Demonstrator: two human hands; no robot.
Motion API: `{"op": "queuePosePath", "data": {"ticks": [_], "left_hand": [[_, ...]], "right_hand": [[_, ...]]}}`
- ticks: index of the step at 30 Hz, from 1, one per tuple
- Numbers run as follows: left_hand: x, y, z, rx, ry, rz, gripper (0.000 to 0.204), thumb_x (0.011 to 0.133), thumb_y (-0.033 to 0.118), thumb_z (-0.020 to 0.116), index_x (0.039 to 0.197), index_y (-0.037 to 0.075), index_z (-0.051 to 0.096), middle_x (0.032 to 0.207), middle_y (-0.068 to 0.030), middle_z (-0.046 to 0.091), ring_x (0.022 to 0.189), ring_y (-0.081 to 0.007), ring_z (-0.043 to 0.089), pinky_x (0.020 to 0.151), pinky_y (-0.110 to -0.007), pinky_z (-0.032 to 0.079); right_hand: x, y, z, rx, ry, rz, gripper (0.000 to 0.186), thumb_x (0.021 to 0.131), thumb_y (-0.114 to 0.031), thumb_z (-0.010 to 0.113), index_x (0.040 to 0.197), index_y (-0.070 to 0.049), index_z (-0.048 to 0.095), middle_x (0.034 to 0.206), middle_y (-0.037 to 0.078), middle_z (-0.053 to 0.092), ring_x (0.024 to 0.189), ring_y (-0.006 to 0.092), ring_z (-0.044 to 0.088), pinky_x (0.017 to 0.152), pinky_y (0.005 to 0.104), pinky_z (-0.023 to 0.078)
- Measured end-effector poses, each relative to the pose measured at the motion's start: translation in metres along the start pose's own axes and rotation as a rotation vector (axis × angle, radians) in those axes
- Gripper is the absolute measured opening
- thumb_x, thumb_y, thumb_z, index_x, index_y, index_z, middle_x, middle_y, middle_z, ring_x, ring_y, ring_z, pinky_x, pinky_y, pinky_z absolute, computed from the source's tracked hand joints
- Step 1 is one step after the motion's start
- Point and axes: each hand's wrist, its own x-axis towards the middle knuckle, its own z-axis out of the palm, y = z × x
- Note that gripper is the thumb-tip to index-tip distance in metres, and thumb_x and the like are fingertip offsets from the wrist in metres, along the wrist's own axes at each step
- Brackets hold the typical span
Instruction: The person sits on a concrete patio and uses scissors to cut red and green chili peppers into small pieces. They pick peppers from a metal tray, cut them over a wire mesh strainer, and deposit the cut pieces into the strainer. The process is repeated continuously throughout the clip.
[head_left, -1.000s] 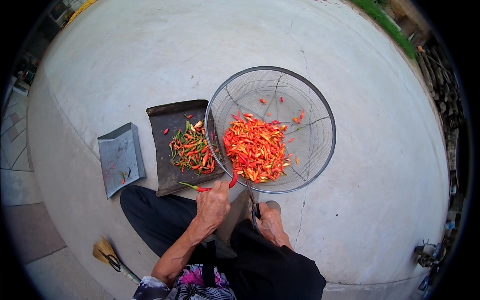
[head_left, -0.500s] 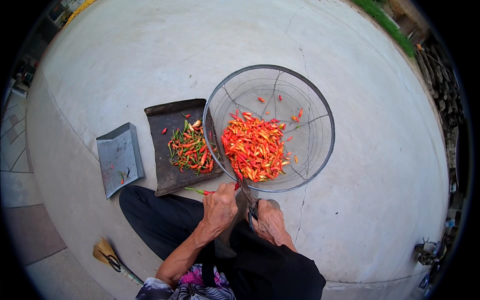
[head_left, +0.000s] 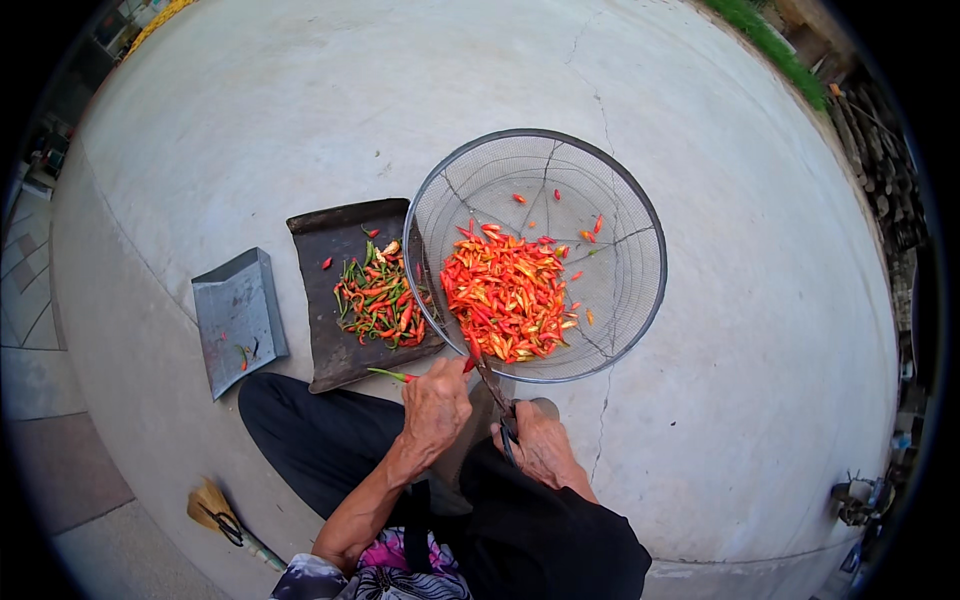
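My left hand [head_left: 437,408] is closed around a red chili pepper, whose green stem [head_left: 388,374] pokes out on the left while red flesh shows by the fingertips. In my right hand [head_left: 545,446] is a pair of scissors [head_left: 494,384], fingers wrapped round the dark handles. The blades point up and left, touching the chili's red end at the near rim of a round wire-mesh basket [head_left: 628,300]. Many cut red and orange chili pieces [head_left: 505,295] are heaped in the basket's left half, with a few scattered beyond.
A dark metal tray [head_left: 330,300] holding whole chilies and green stems [head_left: 380,300] lies left of the basket, partly under its rim. Farther left is a grey dustpan [head_left: 240,315]. A straw broom [head_left: 212,505] lies at lower left. Stacked wood [head_left: 885,170] lines the right edge.
Both hands stay almost in place by the basket rim. The scissors and the chili have shifted slightly against each other.
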Motion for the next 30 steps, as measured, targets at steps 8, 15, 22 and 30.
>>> {"op": "queuePosePath", "data": {"ticks": [8,15,22,30], "left_hand": [[-0.005,0.001,0.007,-0.025,0.000,0.015,0.018,0.084,0.008,0.060,0.100,0.001,0.064,0.078,-0.0179,0.060,0.065,-0.0401,0.060,0.057,-0.048,0.046],[-0.003,0.002,0.003,-0.005,-0.017,-0.032,0.016,0.083,0.007,0.064,0.099,0.004,0.066,0.079,-0.0173,0.061,0.070,-0.0401,0.061,0.060,-0.046,0.046],[0.002,0.000,0.003,-0.058,0.025,-0.015,0.016,0.084,0.007,0.061,0.099,0.001,0.064,0.079,-0.0186,0.060,0.067,-0.0410,0.060,0.059,-0.048,0.047],[0.002,0.003,0.008,-0.117,0.004,0.010,0.019,0.084,0.006,0.061,0.102,0.000,0.062,0.081,-0.0200,0.062,0.071,-0.0413,0.062,0.061,-0.049,0.048]], "right_hand": [[0.004,0.000,0.007,-0.072,-0.007,0.031,0.036,0.088,-0.033,0.061,0.090,0.001,0.050,0.077,0.024,0.060,0.070,0.0442,0.060,0.062,0.0504,0.047],[-0.001,0.019,0.017,0.019,0.026,0.002,0.034,0.083,-0.030,0.068,0.086,0.000,0.051,0.072,0.022,0.062,0.066,0.0425,0.062,0.058,0.0496,0.048],[0.000,0.001,0.004,0.069,0.024,0.022,0.033,0.086,-0.028,0.065,0.085,0.002,0.050,0.072,0.025,0.059,0.066,0.0453,0.059,0.058,0.0503,0.045],[0.003,0.003,0.018,-0.026,0.056,0.029,0.033,0.085,-0.029,0.065,0.083,0.000,0.048,0.075,0.024,0.059,0.066,0.0448,0.059,0.059,0.0513,0.046]]}}
